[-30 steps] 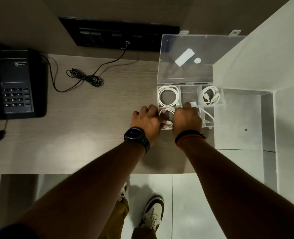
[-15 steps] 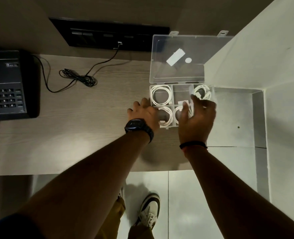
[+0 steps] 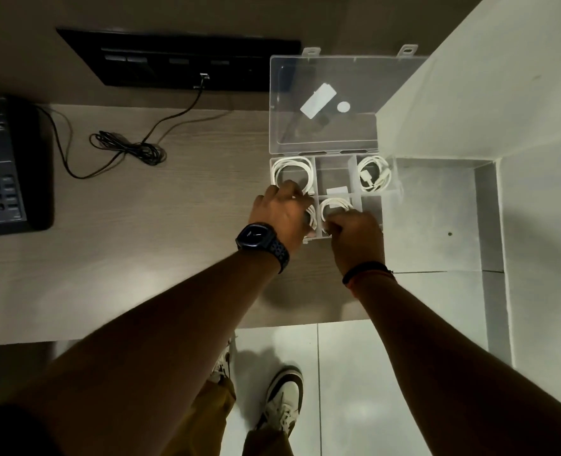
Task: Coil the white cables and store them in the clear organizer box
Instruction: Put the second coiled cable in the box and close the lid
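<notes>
The clear organizer box (image 3: 387, 192) sits open on the wooden desk, its lid (image 3: 322, 136) standing up at the back. Coiled white cables lie in the back-left compartment (image 3: 292, 166), the back-right one (image 3: 375, 175) and the front-middle one (image 3: 335, 203). Another coil (image 3: 312, 216) shows in the front-left compartment, mostly hidden under my left hand (image 3: 280, 213), whose fingers curl down onto it. My right hand (image 3: 355, 238) is at the box's near edge, fingers closed on the front-middle coil. A small white block (image 3: 336, 191) lies by the centre divider.
A black desk phone (image 3: 6, 166) stands at the far left, its bundled black cord (image 3: 131, 149) running to a black wall panel (image 3: 173, 60). A white wall (image 3: 486, 93) rises just right of the box. The desk's front edge (image 3: 173, 330) drops to tiled floor.
My right hand pulled back from the box's right side to the front-middle coil and closed. My left hand shifted right, over the front-left compartment.
</notes>
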Tool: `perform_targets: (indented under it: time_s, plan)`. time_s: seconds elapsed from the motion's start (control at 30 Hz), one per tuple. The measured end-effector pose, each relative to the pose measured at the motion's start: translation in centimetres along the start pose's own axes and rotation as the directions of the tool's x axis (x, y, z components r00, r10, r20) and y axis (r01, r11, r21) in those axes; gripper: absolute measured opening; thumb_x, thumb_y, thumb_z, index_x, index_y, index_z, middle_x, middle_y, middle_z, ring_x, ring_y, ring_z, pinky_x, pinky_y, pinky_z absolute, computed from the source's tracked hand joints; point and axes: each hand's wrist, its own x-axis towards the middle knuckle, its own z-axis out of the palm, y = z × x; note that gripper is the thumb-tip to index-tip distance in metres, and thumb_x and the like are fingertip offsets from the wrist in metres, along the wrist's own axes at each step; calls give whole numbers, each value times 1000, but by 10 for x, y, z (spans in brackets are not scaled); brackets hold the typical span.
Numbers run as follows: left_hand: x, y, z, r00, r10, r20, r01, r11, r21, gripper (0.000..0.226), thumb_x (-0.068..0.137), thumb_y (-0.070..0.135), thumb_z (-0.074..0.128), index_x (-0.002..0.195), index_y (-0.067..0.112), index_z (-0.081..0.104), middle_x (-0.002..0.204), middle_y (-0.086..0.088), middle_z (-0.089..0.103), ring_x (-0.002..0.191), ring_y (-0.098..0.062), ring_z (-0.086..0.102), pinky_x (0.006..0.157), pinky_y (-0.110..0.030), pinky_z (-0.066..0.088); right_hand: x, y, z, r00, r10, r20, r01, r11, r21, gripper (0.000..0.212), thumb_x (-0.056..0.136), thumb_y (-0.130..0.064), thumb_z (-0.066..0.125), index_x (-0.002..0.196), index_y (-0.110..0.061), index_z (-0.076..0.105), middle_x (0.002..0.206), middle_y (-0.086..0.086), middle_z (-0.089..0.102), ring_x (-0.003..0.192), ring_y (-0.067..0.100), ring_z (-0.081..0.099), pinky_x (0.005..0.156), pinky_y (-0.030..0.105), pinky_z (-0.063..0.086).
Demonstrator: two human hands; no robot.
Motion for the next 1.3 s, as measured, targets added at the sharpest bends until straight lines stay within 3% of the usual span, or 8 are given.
perform_targets:
  time_s: [0.13, 0.3, 0.47, 0.6, 0.87, 1.07, 1.17, 1.3]
  plan:
    - [8, 1, -5, 997, 72, -23, -72, 997, -31, 31, 86, 21, 59, 116, 24, 63, 125, -3, 56, 114, -31, 44, 96, -44, 41, 11, 1, 3, 997, -24, 75, 27, 998, -49, 22, 88, -7, 52, 90, -6, 74, 89, 16, 72, 93, 34, 56, 79, 27, 38]
    - [22, 13, -5, 980, 172, 98, -182, 977, 109, 31, 89, 16, 54, 113, 32, 64, 120, 2, 56, 113, -27, 43, 94, -39, 42, 9, 3, 3, 999, -38, 33, 37, 999, 27, 18, 87, -7, 57, 90, -7, 75, 86, 16, 74, 81, 32, 65, 73, 28, 45]
    - [22, 11, -9, 985, 133, 113, -152, 970, 188, 24, 90, 32, 52, 108, 40, 65, 120, 2, 54, 118, -30, 40, 95, -46, 40, 8, 13, -2, 997, -78, -10, 79, 988, 132, 11, 80, -7, 68, 87, -8, 76, 89, 12, 75, 80, 27, 69, 75, 23, 46]
    - [26, 17, -14, 989, 62, 137, -92, 969, 228, 22, 88, 39, 53, 106, 39, 67, 127, -2, 50, 122, -33, 39, 97, -50, 38, 7, 20, -2, 994, -92, -54, 82, 983, -164, 13, 83, -22, 66, 83, -14, 76, 78, 12, 72, 79, 33, 61, 70, 31, 43]
    - [33, 8, -24, 985, 3, 175, -46, 970, 239, 26, 86, 38, 56, 107, 27, 68, 119, -5, 58, 115, -32, 46, 94, -46, 42, 13, -2, 4, 984, -124, 129, 145, 976, -164, 20, 91, -23, 54, 100, -18, 72, 92, 10, 74, 82, 30, 67, 73, 30, 51]
    - [27, 1, -20, 963, 225, 149, -259, 928, 267, 32, 85, 30, 59, 117, 30, 60, 125, -2, 54, 120, -33, 42, 99, -51, 39, 13, -5, 8, 982, -133, 133, 150, 981, -125, 17, 89, -20, 60, 97, -12, 72, 96, 9, 73, 87, 26, 67, 77, 27, 49]
    - [23, -1, -14, 945, 252, 206, -311, 888, 339, 39, 86, 31, 57, 125, 34, 52, 125, -3, 48, 121, -33, 39, 100, -54, 36, 9, -4, 7, 988, -138, 66, 144, 985, -93, 11, 83, -18, 68, 88, -9, 73, 88, 11, 72, 84, 28, 64, 74, 30, 48]
    - [21, -1, -12, 948, 229, 220, -296, 887, 354, 46, 86, 32, 56, 131, 33, 46, 130, -5, 44, 122, -35, 35, 100, -56, 33, 4, -3, 7, 990, -84, -117, 46, 955, -294, 16, 84, -26, 66, 79, -11, 71, 77, 9, 71, 83, 30, 59, 75, 33, 38]
